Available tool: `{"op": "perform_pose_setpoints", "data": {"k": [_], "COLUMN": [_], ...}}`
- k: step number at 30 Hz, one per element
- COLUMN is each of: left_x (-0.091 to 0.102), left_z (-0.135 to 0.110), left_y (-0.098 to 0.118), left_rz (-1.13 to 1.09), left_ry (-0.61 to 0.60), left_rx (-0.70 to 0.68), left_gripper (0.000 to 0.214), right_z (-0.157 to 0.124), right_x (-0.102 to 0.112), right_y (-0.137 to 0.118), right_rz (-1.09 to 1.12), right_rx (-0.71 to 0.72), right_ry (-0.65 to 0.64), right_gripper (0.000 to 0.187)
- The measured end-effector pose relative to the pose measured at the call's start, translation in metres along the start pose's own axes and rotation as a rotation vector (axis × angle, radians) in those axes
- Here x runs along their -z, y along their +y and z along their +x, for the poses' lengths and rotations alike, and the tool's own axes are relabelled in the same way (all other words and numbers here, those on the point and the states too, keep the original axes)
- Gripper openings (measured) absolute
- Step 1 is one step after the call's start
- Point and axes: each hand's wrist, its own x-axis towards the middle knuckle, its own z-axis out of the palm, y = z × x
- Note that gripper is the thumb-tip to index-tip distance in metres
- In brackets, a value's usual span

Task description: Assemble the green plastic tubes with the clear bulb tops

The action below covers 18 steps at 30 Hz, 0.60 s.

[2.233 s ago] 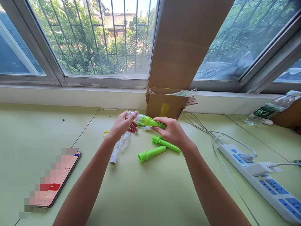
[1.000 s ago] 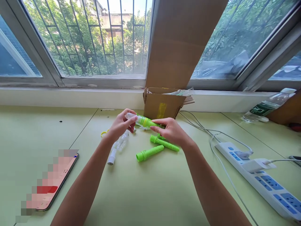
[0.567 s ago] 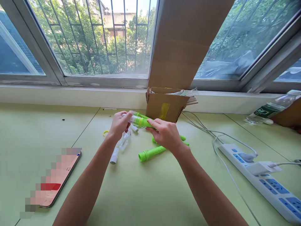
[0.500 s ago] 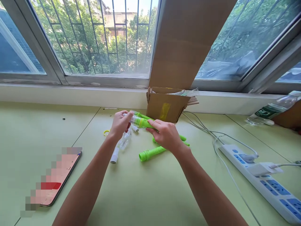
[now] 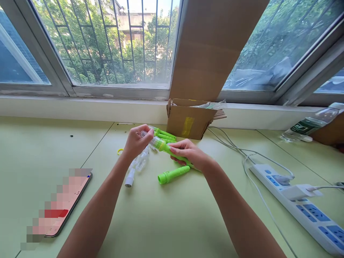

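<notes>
My left hand (image 5: pixel 139 140) is closed around a clear ribbed plastic head (image 5: pixel 156 142). This head sits on the end of a green plastic handle (image 5: pixel 176 153), with a yellow-green band at the joint. Fingers of my right hand (image 5: pixel 189 152) wrap the handle farther down, so the piece slants down to the right between my hands. Below it lies a loose green handle (image 5: pixel 172 175) with an open threaded end. Under my left hand are a clear ribbed piece (image 5: pixel 142 162) and a white cylinder (image 5: pixel 129 178). Several green sticks with clear heads (image 5: pixel 165 135) lie just behind my hands.
A cardboard box (image 5: pixel 185 123) stands against the windowsill. On the left lies a phone (image 5: pixel 67 208); a yellow ring (image 5: pixel 119 152) is near my left wrist. To the right are a power strip (image 5: pixel 295 208), cables (image 5: pixel 236 148) and a plastic bottle (image 5: pixel 309 123).
The held handle now slants more steeply, its lower end dropping toward me. My right hand has shifted slightly along with it. More of the green sticks behind shows.
</notes>
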Motion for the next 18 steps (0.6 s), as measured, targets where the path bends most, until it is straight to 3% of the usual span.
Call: {"op": "perform_pose_setpoints", "data": {"k": [3,6,9,11,12,15,18], "left_x": [-0.002,-0.006,-0.012,-0.016,-0.018,-0.023,-0.025], "left_z": [-0.002,-0.001,0.004,0.006,0.007,0.007,0.005], "left_y": [0.006,0.005,0.001,-0.001,-0.001,0.003,0.008], "left_rz": [0.03,-0.008,-0.141,-0.25,-0.308,-0.511,-0.704], "left_ry": [-0.001,0.083,0.212,0.238,0.239,0.241,0.264], "left_rx": [-0.059,-0.056,0.067,0.189,0.243,0.317,0.291], "left_gripper": [0.03,0.026,0.027,0.033,0.036,0.04,0.036], "right_z": [-0.001,-0.001,0.002,0.004,0.005,0.007,0.008], "right_x": [0.005,0.0,-0.013,-0.022,-0.026,-0.035,-0.042], "right_y": [-0.001,-0.005,-0.008,-0.007,-0.006,-0.003,-0.002], "right_rz": [0.093,0.007,-0.332,-0.655,-0.807,-1.134,-1.257], "right_rx": [-0.045,-0.014,0.099,0.194,0.22,0.222,0.182], "right_ry": [-0.092,-0.023,0.296,0.541,0.601,0.665,0.626], "right_gripper": [0.042,0.042,0.041,0.035,0.034,0.036,0.037]}}
